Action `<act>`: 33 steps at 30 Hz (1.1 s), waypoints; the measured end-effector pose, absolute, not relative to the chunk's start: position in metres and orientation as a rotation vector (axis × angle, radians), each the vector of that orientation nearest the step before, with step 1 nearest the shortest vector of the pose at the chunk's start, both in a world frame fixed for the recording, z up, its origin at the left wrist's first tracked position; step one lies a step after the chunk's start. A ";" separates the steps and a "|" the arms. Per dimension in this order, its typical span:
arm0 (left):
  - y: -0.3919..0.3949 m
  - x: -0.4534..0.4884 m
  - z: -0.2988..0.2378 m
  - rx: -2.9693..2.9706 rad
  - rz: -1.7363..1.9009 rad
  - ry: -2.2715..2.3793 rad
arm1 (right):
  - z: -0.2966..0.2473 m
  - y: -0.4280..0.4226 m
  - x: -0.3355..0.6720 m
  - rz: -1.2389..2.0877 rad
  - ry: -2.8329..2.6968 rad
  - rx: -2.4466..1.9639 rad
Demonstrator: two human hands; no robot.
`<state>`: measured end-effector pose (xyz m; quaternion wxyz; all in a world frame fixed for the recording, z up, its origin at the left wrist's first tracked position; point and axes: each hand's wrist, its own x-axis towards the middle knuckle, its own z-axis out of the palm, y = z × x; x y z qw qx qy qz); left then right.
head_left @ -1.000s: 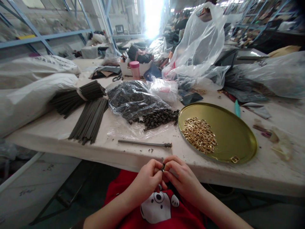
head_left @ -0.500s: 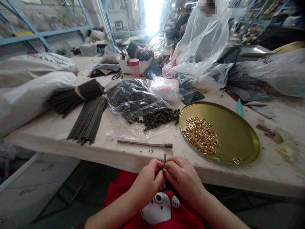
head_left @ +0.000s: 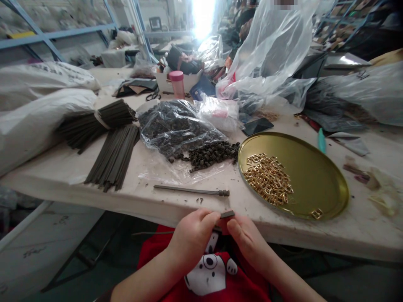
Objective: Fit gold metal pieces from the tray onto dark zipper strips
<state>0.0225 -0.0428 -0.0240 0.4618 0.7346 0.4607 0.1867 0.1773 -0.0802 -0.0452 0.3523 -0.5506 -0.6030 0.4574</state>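
Observation:
My left hand (head_left: 195, 230) is closed on a thin dark strip (head_left: 227, 214), pinching it near one end just in front of the table edge. The strip's other end trails out leftward past my wrist, over my lap. My right hand (head_left: 247, 235) is closed at the short end, thumb and fingers against it; its fingertips are partly hidden. On the table beyond lies another dark strip (head_left: 185, 189) with small loops bunched at its right end. Gold rectangular rings (head_left: 267, 180) are heaped in a round gold tray (head_left: 315, 167) to the right.
Small dark loops (head_left: 214, 155) spill from a clear plastic bag (head_left: 176, 121). Dark strips (head_left: 113, 157) lie at left beside a tied bundle (head_left: 100, 119). Farther back stand a pink-lidded jar (head_left: 176, 84) and scissors (head_left: 153, 96). A teal-handled tool (head_left: 321, 140) lies beyond the tray.
The strip in my hands has turned from upright to lying sideways, and its long end now shows at the left. My right hand has shifted slightly to the right. The view has shifted a little.

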 end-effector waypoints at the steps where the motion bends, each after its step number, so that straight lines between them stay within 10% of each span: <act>1: -0.044 0.023 -0.023 1.826 0.458 1.124 | -0.046 -0.078 0.178 1.243 -1.420 -1.439; 21: -0.047 0.025 -0.010 0.568 0.341 0.833 | -0.061 -0.076 0.155 1.800 -0.415 -1.039; 33: -0.037 0.024 -0.027 0.516 0.404 1.025 | -0.066 -0.009 0.287 0.026 -1.813 -2.148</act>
